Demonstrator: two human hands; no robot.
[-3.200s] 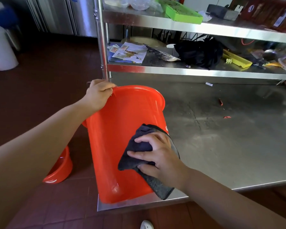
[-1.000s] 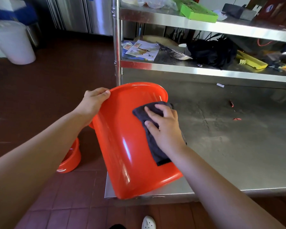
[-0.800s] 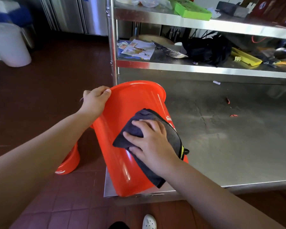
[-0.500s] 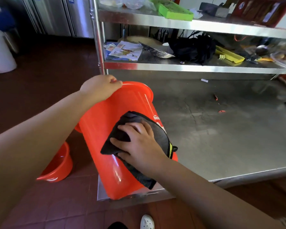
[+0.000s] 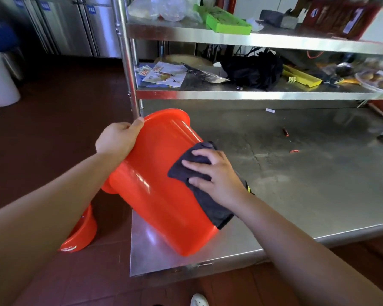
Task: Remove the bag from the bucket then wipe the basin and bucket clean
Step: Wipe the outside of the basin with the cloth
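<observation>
Far left, low: orange basin [image 5: 80, 235] on the floor tiles, partly hidden behind the left forearm, not being handled. Next over: left hand [image 5: 116, 140] curled round the rim of the orange bucket [image 5: 161, 195], thumb on the lip, fingers tucked out of sight. Bucket tipped over toward the left, mouth facing away, base edge planted near the front left corner of the steel table [image 5: 318, 184]. No bag visible in or on it, so removal looks done. Right of that: right hand [image 5: 215, 175] spread flat, fingers fairly straight, pressing a dark cloth [image 5: 199, 186] against the bucket's outer wall; cloth tail draped down toward the base. Judged mid-wipe on the exterior; basin probably still pending. Risks: base sits close to the table edge, so a hard push from the cloth side could skid it off the corner; glossy plastic on smooth steel, little friction. Single rim grip means a twist could pop it loose. Loose cloth tail could snag under the base. Small red scraps [image 5: 294, 151] further right, well apart.
</observation>
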